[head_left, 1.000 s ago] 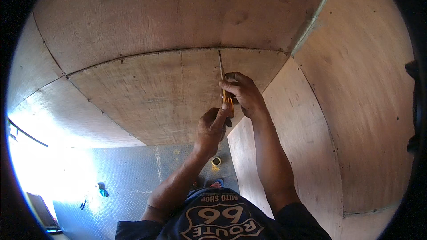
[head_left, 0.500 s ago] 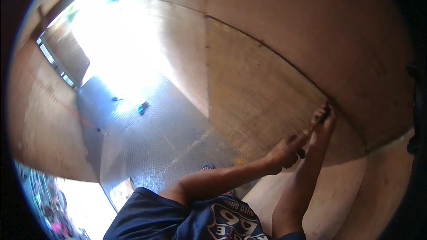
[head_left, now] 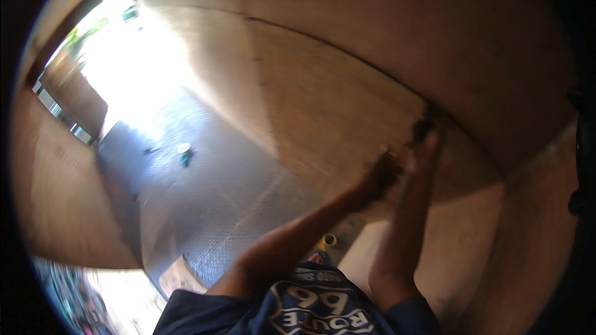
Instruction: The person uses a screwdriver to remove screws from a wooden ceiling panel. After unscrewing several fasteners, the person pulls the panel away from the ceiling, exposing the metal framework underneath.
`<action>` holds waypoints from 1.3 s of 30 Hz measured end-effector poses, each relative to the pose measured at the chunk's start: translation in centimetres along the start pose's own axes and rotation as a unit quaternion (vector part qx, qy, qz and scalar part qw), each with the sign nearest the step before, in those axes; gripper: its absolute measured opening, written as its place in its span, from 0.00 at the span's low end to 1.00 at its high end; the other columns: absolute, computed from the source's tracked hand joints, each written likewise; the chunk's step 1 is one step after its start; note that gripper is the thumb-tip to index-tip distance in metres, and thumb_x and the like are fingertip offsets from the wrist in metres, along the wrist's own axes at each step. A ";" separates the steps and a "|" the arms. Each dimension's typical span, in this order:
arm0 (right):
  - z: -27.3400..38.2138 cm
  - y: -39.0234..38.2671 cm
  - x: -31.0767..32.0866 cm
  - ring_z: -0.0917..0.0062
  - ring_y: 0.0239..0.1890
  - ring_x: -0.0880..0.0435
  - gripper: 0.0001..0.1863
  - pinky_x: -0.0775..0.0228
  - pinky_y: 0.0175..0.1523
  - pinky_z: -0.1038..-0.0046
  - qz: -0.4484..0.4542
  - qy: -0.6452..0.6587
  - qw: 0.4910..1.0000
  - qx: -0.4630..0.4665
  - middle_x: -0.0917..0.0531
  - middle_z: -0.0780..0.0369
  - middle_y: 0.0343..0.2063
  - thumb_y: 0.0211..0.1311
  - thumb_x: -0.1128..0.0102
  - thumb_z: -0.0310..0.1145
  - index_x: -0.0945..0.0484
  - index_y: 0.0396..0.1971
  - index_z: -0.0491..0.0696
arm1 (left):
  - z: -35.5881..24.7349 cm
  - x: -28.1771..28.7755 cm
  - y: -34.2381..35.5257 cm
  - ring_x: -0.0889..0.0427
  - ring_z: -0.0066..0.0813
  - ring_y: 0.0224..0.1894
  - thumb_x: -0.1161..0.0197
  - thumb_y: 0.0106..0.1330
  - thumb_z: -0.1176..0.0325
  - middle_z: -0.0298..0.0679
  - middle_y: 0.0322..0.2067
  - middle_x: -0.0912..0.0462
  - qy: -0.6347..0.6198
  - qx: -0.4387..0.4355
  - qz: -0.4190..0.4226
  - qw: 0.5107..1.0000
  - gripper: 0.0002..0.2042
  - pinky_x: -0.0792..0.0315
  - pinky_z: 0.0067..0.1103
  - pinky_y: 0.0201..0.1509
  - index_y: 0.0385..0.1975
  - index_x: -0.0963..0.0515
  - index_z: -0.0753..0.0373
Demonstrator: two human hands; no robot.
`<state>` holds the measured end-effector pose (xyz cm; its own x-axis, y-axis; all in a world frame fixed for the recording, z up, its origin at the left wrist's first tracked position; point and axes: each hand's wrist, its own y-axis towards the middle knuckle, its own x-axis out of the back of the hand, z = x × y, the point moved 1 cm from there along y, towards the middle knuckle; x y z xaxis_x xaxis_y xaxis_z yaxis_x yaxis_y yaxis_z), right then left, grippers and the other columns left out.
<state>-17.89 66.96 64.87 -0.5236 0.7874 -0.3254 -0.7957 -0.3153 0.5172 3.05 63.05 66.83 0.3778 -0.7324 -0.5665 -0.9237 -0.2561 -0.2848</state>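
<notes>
Both my arms reach up and to the right toward a brown wood-like wall panel [head_left: 335, 93]. My right hand [head_left: 428, 141] is up against the panel, close below its dark curved seam [head_left: 372, 67]. Its fingers look bent around something small and dark, blurred by motion. Just below and left of it, my left hand [head_left: 383, 174] is closed in a fist. What the fist holds is too smeared to make out. The two hands are close together, the left one lower.
Textured metal flooring [head_left: 217, 180] runs toward a bright doorway [head_left: 133, 68] at the far left. A teal-and-white object [head_left: 184, 154] lies on it. By my body is a yellow ring-shaped roll [head_left: 329, 240]. Colourful clutter [head_left: 68, 294] shows at lower left.
The view has shifted, so the hands and the wall seam appear farther left. The yellow roll now shows beside my body. Both hands remain close together at the panel, more blurred than before.
</notes>
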 end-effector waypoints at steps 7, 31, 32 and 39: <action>-0.1 4.4 -3.6 0.84 0.19 0.33 0.07 0.38 0.24 0.74 -0.173 0.197 0.921 -0.289 0.24 0.68 0.22 0.65 0.41 0.34 0.20 0.31 0.47 | 0.8 5.5 -1.0 0.23 0.27 0.26 0.45 0.72 0.41 0.38 0.23 0.21 0.437 -0.092 -0.106 0.889 0.28 0.30 0.28 0.33 0.33 0.22 0.67; 1.4 -19.6 -20.9 0.55 0.40 0.14 0.10 0.21 0.48 0.58 0.538 -0.384 0.749 -0.036 0.15 0.53 0.37 0.61 0.36 0.34 0.18 0.37 0.44 | 4.4 24.6 -6.0 0.24 0.23 0.29 0.48 0.77 0.46 0.30 0.28 0.26 -0.293 -0.155 -0.100 0.938 0.19 0.27 0.23 0.35 0.46 0.25 0.58; 0.8 -20.3 -21.1 0.56 0.40 0.14 0.10 0.21 0.47 0.58 0.539 -0.391 0.745 -0.038 0.16 0.53 0.36 0.61 0.35 0.34 0.18 0.37 0.44 | 4.1 25.1 -6.2 0.22 0.24 0.33 0.47 0.77 0.47 0.32 0.31 0.22 -0.282 -0.152 -0.077 0.944 0.20 0.25 0.25 0.39 0.45 0.24 0.59; -1.2 -22.4 -22.4 0.57 0.36 0.14 0.08 0.22 0.40 0.59 0.511 -0.386 0.767 -0.033 0.17 0.53 0.34 0.63 0.36 0.34 0.20 0.35 0.45 | 5.2 28.5 -6.1 0.19 0.27 0.30 0.47 0.76 0.46 0.35 0.28 0.19 -0.338 -0.041 -0.097 0.935 0.21 0.23 0.26 0.35 0.41 0.20 0.59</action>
<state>11.25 55.78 59.62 -0.5688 0.1814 0.8022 -0.1164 -0.9833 0.1398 19.78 47.00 48.40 0.4666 -0.1074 -0.8779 -0.8249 -0.4110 -0.3881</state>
